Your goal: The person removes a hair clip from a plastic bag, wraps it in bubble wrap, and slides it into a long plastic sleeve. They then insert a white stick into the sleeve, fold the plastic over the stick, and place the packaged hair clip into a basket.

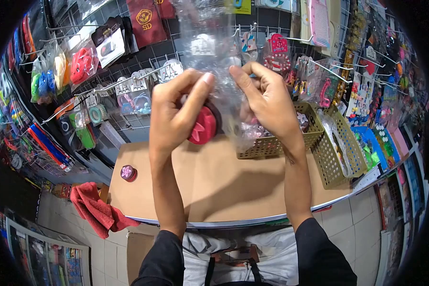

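Note:
Raised above the table, my left hand point(176, 112) and my right hand point(270, 97) pinch a clear, crinkled plastic bag point(206, 40) between thumbs and fingers. The bag stretches up past the top of the view, and its loose lower part hangs between the hands. Under the left fingers is a round red thing with a pink flower on its face point(204, 127), partly covered by that hand. A smaller dark round piece with a pink flower point(128, 173) lies on the table's left side.
A perforated olive basket point(271, 151) with small packaged items stands behind my right hand, beside a second basket point(336, 174) holding plastic packaging. A red cloth point(93, 207) hangs over the left edge of the brown table point(224, 190). Hooks with packaged accessories point(133, 97) line the wall grid.

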Tool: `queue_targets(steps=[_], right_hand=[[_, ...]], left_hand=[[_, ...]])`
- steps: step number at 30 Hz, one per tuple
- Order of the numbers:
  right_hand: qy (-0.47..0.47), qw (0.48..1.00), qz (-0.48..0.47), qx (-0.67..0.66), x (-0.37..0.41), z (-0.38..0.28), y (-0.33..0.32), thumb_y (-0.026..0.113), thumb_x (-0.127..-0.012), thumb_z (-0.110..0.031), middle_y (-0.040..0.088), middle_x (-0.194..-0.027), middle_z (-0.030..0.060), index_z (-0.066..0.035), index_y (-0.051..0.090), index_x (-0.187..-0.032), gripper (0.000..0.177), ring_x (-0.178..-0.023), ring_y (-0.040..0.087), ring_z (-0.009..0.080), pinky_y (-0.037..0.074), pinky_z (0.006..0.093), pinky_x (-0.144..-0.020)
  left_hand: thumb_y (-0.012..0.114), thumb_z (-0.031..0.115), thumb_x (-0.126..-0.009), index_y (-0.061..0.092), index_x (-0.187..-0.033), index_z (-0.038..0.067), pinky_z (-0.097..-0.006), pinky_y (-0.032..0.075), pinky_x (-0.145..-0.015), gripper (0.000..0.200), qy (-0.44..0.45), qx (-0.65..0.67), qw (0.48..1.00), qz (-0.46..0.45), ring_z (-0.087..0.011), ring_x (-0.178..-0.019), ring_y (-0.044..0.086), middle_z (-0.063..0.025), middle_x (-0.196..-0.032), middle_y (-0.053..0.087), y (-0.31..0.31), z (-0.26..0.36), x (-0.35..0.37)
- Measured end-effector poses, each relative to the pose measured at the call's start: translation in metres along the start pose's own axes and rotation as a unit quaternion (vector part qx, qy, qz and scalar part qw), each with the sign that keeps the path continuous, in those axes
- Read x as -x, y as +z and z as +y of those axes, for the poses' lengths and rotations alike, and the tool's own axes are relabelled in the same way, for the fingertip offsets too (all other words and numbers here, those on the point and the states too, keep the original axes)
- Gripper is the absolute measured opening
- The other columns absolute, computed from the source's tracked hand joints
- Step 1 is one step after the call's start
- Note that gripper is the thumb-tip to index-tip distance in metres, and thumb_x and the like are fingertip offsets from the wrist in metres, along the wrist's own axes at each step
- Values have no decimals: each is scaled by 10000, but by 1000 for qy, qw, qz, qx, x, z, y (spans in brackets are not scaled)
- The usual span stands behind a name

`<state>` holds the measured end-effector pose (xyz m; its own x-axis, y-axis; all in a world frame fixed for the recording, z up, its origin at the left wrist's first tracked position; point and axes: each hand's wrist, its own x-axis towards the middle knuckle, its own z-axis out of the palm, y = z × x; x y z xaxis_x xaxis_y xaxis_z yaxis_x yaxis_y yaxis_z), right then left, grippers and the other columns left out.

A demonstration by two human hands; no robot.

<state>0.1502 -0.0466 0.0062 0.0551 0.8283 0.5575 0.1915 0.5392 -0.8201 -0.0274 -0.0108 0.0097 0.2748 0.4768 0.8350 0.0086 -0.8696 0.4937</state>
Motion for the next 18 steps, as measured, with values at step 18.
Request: queue_targets(steps=[18], right_hand=[[-97, 992, 55, -66, -2, 3, 15, 579, -986, -264, 443, -529, -59, -36, 578, -876, 254, -475, 380, 5, 264, 223, -416]], left_hand=[[625, 203, -926, 662, -796, -31, -240, 387, -507, 270, -77, -21, 986, -149, -58, -543, 468, -25, -584, 553, -6, 6, 0]])
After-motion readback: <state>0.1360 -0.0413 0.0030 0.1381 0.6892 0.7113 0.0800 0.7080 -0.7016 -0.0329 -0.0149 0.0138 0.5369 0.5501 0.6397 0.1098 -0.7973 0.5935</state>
